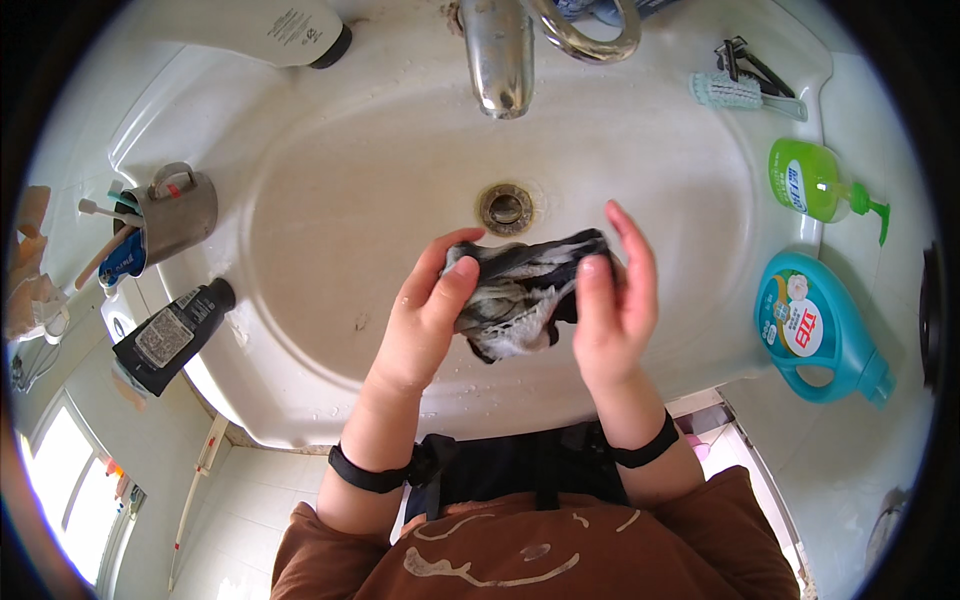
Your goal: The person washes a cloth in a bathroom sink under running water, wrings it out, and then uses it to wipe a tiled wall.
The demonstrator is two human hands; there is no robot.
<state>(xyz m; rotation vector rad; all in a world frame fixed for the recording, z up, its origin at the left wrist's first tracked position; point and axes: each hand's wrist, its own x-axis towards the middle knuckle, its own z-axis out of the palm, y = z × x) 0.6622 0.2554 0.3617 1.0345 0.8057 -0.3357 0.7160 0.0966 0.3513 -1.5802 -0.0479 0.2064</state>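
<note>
A bunched black, grey and white piece of cloth (517,292), wet-looking and small like a sock, is stretched between my hands above the near half of a white washbasin (360,187). My left hand (435,307) pinches its left end between thumb and fingers. At the right end, my right hand (615,300) presses its thumb on the cloth, and its index finger is raised away. Just beyond the cloth lies the round metal drain (505,209). Over the far side of the basin hangs the chrome faucet (499,64); no running water shows.
On the right rim are a scrub brush (727,91), a green pump bottle (806,180) and a teal detergent bottle (814,326). To the left are a metal mug (180,214) holding toothbrushes, a black tube (176,337) and a white bottle (277,30).
</note>
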